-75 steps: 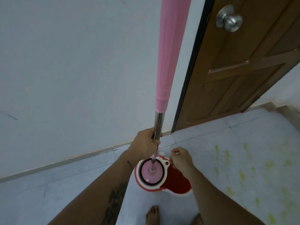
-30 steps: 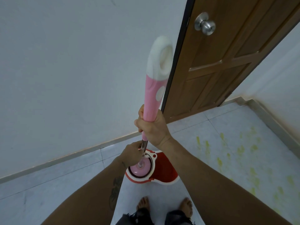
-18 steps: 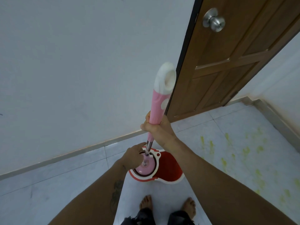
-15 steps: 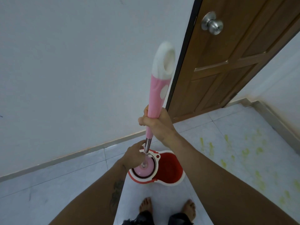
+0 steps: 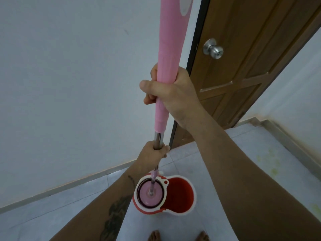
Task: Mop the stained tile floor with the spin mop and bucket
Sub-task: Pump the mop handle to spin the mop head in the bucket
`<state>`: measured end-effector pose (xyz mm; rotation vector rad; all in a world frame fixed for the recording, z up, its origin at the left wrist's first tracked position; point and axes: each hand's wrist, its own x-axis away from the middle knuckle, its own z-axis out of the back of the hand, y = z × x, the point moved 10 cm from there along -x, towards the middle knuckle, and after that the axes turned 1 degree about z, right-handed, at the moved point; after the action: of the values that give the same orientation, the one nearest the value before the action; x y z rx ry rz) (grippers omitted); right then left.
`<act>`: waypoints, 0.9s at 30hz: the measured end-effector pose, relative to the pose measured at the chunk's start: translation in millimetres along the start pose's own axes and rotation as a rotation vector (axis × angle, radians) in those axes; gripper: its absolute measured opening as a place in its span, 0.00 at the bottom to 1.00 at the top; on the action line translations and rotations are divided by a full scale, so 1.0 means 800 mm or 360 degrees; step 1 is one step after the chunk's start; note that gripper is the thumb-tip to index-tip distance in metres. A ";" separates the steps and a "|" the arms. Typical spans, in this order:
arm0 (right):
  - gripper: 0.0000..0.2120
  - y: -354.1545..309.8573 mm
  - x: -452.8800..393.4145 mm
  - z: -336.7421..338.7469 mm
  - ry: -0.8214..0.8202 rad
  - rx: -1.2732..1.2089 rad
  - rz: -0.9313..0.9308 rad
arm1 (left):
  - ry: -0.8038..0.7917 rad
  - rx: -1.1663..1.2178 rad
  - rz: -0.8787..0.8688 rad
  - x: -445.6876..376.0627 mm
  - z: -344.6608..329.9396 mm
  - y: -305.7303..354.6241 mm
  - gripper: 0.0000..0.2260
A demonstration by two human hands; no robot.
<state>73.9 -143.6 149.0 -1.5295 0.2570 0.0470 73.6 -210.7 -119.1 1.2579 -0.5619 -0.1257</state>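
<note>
A plain pale wall fills the left side, meeting the light grey tile floor at a skirting strip. To the right stands a brown panelled wooden door with a round metal knob, set in a dark frame. Another pale wall closes the corner beyond it.

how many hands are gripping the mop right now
2. The right hand grips the pink mop handle; the left hand grips the metal shaft lower down, above the bucket.
</note>
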 end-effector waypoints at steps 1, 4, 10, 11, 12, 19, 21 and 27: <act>0.08 0.007 0.001 0.001 0.0031 0.0033 -0.0013 | -0.0006 -0.0020 0.0012 -0.002 0.000 -0.004 0.12; 0.07 0.047 0.014 0.003 0.0175 0.0012 -0.0056 | -0.0084 -0.0195 0.0119 -0.009 -0.003 -0.035 0.11; 0.11 0.122 0.043 -0.017 0.0253 -0.0005 -0.0084 | -0.0261 -0.0511 0.0259 -0.006 -0.007 -0.097 0.15; 0.11 0.132 0.047 -0.019 0.0253 -0.0010 -0.0090 | -0.0280 -0.0554 0.0259 -0.005 -0.009 -0.104 0.14; 0.10 0.143 0.051 -0.018 0.0263 -0.0009 -0.0102 | -0.0282 -0.0592 0.0259 -0.003 -0.010 -0.111 0.12; 0.14 0.223 0.086 -0.003 0.0238 0.0038 -0.0355 | -0.0185 -0.0629 0.0383 -0.001 -0.031 -0.172 0.03; 0.15 0.246 0.092 -0.009 0.0172 0.0108 -0.0494 | -0.0132 -0.0653 0.0419 -0.001 -0.031 -0.188 0.04; 0.12 0.270 0.094 -0.009 0.0028 0.0220 -0.0694 | -0.0073 -0.0672 0.0397 -0.008 -0.028 -0.201 0.06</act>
<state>104.9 -150.5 -78.0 -1.4194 -0.0623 -0.3230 112.4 -240.1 -274.5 0.7705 -0.6865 -0.0593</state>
